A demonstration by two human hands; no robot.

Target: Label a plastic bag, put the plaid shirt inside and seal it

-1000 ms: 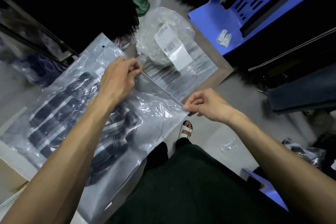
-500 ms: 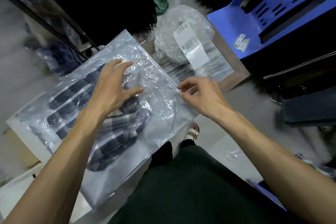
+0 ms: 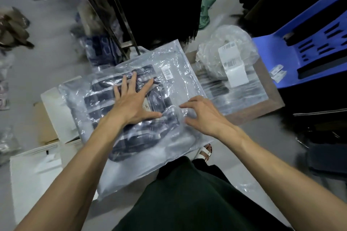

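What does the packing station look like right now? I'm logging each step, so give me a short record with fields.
bag: clear plastic bag, lying flat
contents: plaid shirt inside
label: barcode sticker on the bag's far part
left hand: open, palm flat on the bag over the shirt
right hand: open, fingers spread on the bag's near right part
nearby: crumpled bag with labels, blue chair

Wooden table (image 3: 270, 108): clear bag stack (image 3: 242, 91), crumpled labelled bag (image 3: 228, 52); shirt bag (image 3: 180, 80) overlaps edge.
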